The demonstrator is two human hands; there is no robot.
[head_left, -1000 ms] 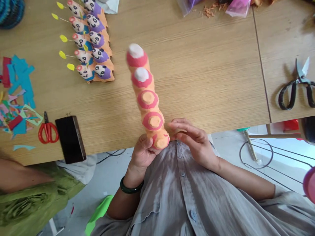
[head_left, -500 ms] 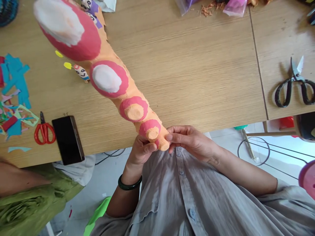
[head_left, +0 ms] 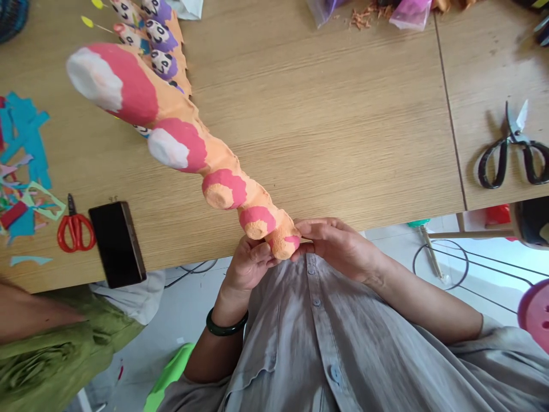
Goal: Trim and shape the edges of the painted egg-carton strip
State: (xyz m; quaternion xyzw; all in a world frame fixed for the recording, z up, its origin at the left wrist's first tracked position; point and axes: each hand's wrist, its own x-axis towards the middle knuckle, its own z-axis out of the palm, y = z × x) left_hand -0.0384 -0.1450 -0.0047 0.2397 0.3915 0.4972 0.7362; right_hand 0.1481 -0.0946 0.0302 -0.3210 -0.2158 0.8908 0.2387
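An orange foam-like strip with rounded bumps (head_left: 223,157) slants up and away to the left, painted pink around its bumps and white on the two farthest tips. My left hand (head_left: 249,260), with a dark bangle on its wrist, grips the near end from the left side. On the other side, the fingers of my right hand (head_left: 330,240) pinch the same end. Beyond the strip's far end lies another orange piece with small painted faces (head_left: 163,43), some on purple; part of it is hidden behind the strip.
Left on the table are red-handled scissors (head_left: 76,229), a black phone (head_left: 118,243) overhanging the edge and blue paper scraps (head_left: 32,134). Black-handled shears (head_left: 514,143) lie at right. Plastic bags (head_left: 409,14) and shavings sit at the back. Another person's green clothing (head_left: 64,343) shows at lower left.
The bumpy strip has turned about its length and its far end has dropped, uncovering more of the small faces. Both hands stay near the table edge.
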